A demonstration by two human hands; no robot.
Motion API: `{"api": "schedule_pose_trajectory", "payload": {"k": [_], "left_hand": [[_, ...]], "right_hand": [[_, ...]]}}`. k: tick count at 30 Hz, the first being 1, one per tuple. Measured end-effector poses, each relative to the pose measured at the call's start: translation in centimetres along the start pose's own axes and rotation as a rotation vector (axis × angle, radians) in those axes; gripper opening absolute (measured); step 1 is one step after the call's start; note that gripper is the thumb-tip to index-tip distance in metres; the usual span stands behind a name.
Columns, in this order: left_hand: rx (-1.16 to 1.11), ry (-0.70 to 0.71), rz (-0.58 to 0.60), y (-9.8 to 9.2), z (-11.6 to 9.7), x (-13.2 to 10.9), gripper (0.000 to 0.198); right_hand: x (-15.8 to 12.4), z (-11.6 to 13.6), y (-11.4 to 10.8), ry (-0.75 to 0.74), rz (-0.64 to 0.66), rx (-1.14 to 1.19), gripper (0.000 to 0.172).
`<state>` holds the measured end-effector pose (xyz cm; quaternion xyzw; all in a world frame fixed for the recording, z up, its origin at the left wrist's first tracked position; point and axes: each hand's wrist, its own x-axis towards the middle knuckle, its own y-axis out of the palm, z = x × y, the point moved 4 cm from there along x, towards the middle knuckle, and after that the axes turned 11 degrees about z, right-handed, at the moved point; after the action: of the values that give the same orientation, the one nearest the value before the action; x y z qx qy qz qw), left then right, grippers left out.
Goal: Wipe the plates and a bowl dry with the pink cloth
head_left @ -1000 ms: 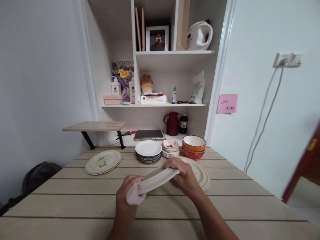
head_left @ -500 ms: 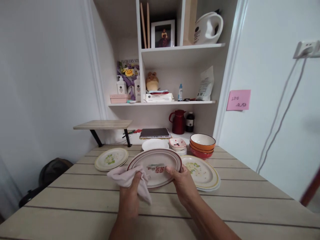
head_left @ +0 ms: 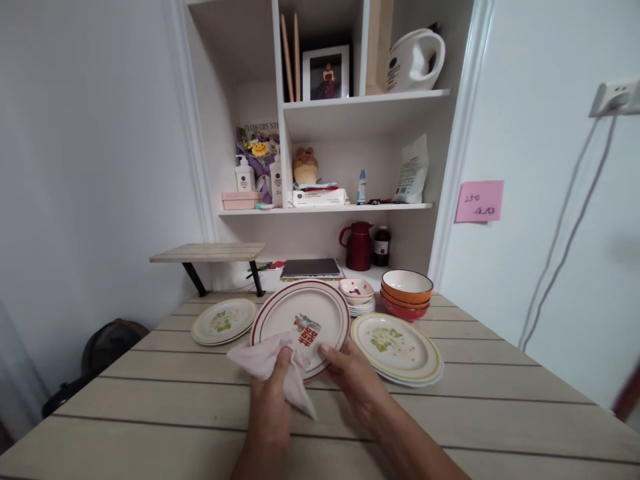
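Observation:
A white plate (head_left: 295, 307) with a dark red rim band and a red and green print is held up over the table, its face tilted toward me. My left hand (head_left: 273, 390) is closed on a pale pink cloth (head_left: 260, 353), thumb on top, pressing it against the plate's lower left edge. On the lower right edge, my right hand (head_left: 353, 373) grips the plate, thumb on its face and fingers behind. Just right of it lies a stack of yellow-rimmed plates (head_left: 423, 350) with a green leaf print.
Further left sit more leaf-print plates (head_left: 203, 327). Behind are stacked small dishes (head_left: 356, 290) and orange and red bowls (head_left: 407, 287). A small raised shelf (head_left: 207, 252) stands back left; a red jug (head_left: 359, 247) stands in the shelving.
The red-rimmed plate has turned in my hands and tilted more upright, its print now at an angle. My left hand and the cloth have shifted slightly right and down.

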<state>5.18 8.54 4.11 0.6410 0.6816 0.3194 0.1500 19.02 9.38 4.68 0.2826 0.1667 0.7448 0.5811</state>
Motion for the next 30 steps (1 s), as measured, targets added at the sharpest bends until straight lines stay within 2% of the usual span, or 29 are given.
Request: {"api": "schedule_pose_trajectory", "payload": {"k": [4, 5, 7, 10, 12, 14, 16, 18, 21, 27, 30], "left_hand": [[0.340, 0.208, -0.031, -1.3, -0.9, 0.1, 0.035], [0.447, 0.278, 0.010, -1.3, -1.2, 0.1, 0.030], [0.645, 0.446, 0.165, -0.8, -1.7, -0.3, 0.023], [0.915, 0.704, 0.398, 0.5, -2.4, -1.3, 0.023], [1.080, 0.811, 0.459, 1.0, -2.7, -1.8, 0.029], [1.177, 0.879, 0.489, 1.3, -3.0, -2.0, 0.032], [1.206, 0.907, 0.512, 1.3, -3.1, -2.0, 0.030], [1.173, 0.896, 0.517, 1.0, -3.1, -1.8, 0.025], [0.983, 0.792, 0.461, 0.3, -3.1, -1.0, 0.014], [0.462, 0.339, 0.287, -0.6, -3.0, 0.6, 0.029], [0.307, 0.235, 0.127, -0.9, -2.8, 0.5, 0.035]], "right_hand": [[0.1, 2.8, -1.2, -0.219, -0.104, -0.367, 0.077], [0.0, 3.6, -1.1, -0.292, -0.116, -0.486, 0.079], [-0.6, 5.0, -0.8, -0.474, -0.134, -0.753, 0.079], [-1.8, 6.9, -0.2, -0.726, -0.181, -1.112, 0.079], [-2.2, 7.8, 0.1, -0.809, -0.114, -1.328, 0.065], [-2.3, 8.2, 0.4, -0.843, 0.046, -1.517, 0.040], [-2.3, 8.3, 0.4, -0.838, 0.191, -1.587, 0.024], [-2.3, 8.4, 0.3, -0.798, 0.264, -1.546, 0.016], [-2.1, 7.8, 0.1, -0.639, 0.286, -1.400, 0.011], [-1.6, 5.9, -0.6, -0.313, 0.154, -1.007, 0.006], [-1.4, 5.2, -0.8, -0.229, 0.055, -0.774, 0.013]]}}
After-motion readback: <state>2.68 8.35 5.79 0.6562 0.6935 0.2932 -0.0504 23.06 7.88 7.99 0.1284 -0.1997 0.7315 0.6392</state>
